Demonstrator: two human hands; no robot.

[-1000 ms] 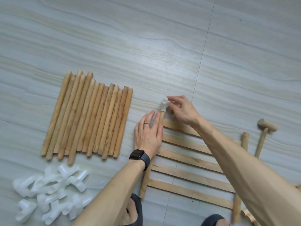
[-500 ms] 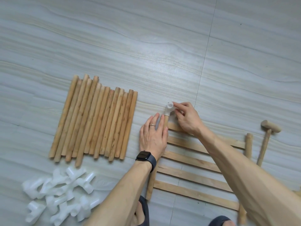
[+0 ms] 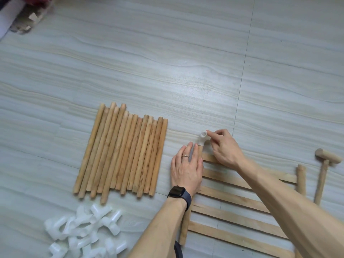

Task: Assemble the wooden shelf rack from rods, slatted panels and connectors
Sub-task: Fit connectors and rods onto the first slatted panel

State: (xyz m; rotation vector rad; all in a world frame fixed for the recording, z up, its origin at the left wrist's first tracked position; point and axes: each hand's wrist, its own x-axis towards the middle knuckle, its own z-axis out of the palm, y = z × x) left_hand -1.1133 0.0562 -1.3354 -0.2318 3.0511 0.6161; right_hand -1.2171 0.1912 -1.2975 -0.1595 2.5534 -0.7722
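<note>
Closest to me, a lot was cut off. A dark thing (image 3: 178, 250) sat at the bottom edge between my two arms, and I could not tell what it was. The pile of loose connectors (image 3: 83, 237) lay to the left of my left arm, and its near side ran out of view. The slatted panel (image 3: 232, 219) lay flat on the floor (image 3: 167, 71) under my right arm, which hid many of its slats and its near right corner.

My left hand (image 3: 186, 168) lay flat with its fingers straight and close together, pressing down on the panel's left side rod (image 3: 184, 232). The hand and the watch (image 3: 179, 191) on its wrist hid the middle of that rod. A ring (image 3: 185, 156) was on one finger.

Just past those fingertips, a white connector (image 3: 202, 138) sat on the far end of the same rod. My right hand (image 3: 226, 148) pinched it, first finger on its open top rim and other fingers curled. The thumb was hard to see. The two hands were near each other, with the rod end between them.

The loose rods (image 3: 122, 155) lay side by side in a row to the left of my left hand. A wooden mallet (image 3: 329, 158) lay well to the right of my right hand.

Far past both hands, up on the left, I saw torn cardboard (image 3: 30, 17), cut off and hard to make out.
</note>
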